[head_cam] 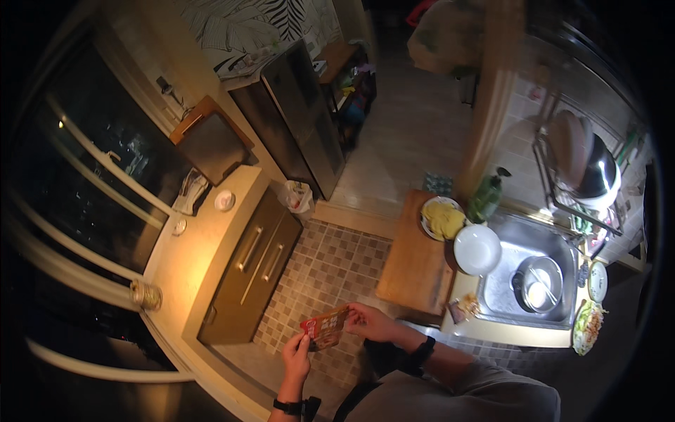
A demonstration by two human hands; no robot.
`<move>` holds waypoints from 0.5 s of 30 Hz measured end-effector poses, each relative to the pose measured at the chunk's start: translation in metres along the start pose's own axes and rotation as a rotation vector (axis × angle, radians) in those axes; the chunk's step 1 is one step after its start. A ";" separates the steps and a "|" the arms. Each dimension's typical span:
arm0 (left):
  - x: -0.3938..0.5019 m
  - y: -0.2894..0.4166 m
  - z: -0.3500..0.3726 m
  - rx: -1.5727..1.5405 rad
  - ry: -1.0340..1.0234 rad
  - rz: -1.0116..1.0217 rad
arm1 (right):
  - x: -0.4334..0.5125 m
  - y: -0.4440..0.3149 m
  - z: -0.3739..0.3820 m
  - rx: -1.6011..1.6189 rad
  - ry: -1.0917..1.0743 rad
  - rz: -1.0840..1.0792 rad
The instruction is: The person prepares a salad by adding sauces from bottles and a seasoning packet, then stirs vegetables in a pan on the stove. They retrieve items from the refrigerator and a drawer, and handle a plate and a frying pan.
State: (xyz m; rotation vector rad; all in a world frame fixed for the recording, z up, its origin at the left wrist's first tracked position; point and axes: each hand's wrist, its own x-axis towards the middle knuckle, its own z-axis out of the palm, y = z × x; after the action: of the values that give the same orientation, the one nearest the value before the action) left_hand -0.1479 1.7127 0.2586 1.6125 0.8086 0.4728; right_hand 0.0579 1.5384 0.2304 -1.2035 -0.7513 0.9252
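Observation:
A flat brown and red printed food packet (pixel 328 328) is held between both hands, above the tiled floor. My left hand (pixel 296 354) pinches its lower left corner between thumb and fingers. At the packet's upper right edge, my right hand (pixel 369 323) grips it with the fingertips. The packet looks flat and bears writing; whether it is torn cannot be told. To the right lies a wooden board (pixel 410 258) with a plate of yellow food (pixel 444 218) at its far end, beside a white bowl (pixel 477 250).
A steel sink (pixel 506 311) holds a metal pan (pixel 539 285). On the counter rim beside it rests a small open packet (pixel 464 308); a plate of shredded vegetables (pixel 588 328) stands at the right. The left counter (pixel 195 253) carries a glass jar (pixel 145 295). A refrigerator (pixel 295 116) stands beyond.

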 end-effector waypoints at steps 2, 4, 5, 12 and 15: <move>0.052 0.005 -0.023 -0.063 0.040 -0.034 | 0.060 0.010 -0.001 0.068 0.044 -0.033; 0.113 0.014 -0.039 -0.153 0.104 -0.093 | 0.136 0.016 -0.019 0.019 0.139 0.156; 0.138 0.017 -0.053 -0.125 0.096 -0.057 | 0.158 0.021 -0.015 -0.013 0.188 0.352; 0.345 0.052 -0.080 -0.111 0.055 0.010 | 0.332 -0.006 -0.052 -0.124 0.288 0.205; 0.449 0.061 -0.063 -0.132 -0.059 0.057 | 0.394 -0.011 -0.094 -0.106 0.345 0.231</move>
State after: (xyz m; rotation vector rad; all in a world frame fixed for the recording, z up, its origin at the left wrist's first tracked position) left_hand 0.1256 2.0788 0.2711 1.5232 0.6743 0.5066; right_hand 0.3174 1.8498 0.2234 -1.5195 -0.3943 0.8411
